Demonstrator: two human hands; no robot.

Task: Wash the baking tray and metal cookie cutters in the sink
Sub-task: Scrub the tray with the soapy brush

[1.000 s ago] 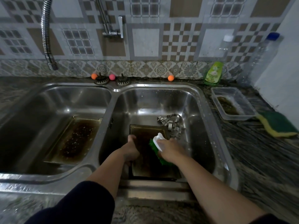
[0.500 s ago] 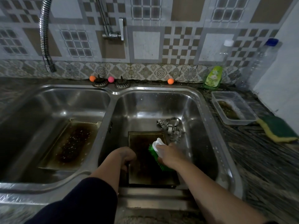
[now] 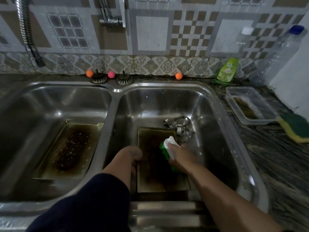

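A dark, stained baking tray (image 3: 155, 174) lies flat in the right sink basin (image 3: 209, 104). My left hand (image 3: 133, 156) grips its left edge. My right hand (image 3: 181, 158) is closed on a white-handled brush with green bristles (image 3: 167, 148), pressed on the tray's right side. A heap of metal cookie cutters (image 3: 181, 128) sits just beyond the tray's far right corner. A second stained baking tray (image 3: 71, 148) rests tilted in the left basin.
A hose tap (image 3: 28, 36) hangs over the left basin and a wall tap (image 3: 113, 15) above the divider. Two strainers (image 3: 124, 79) and small balls (image 3: 178, 75) line the back rim. On the right counter: green soap pouch (image 3: 226, 71), plastic container (image 3: 249, 106), sponge (image 3: 296, 128), bottles (image 3: 282, 49).
My right hand with the brush has shifted slightly over the tray, a scrubbing stroke. My left hand has slid a little nearer along the tray's left edge. The view has tilted.
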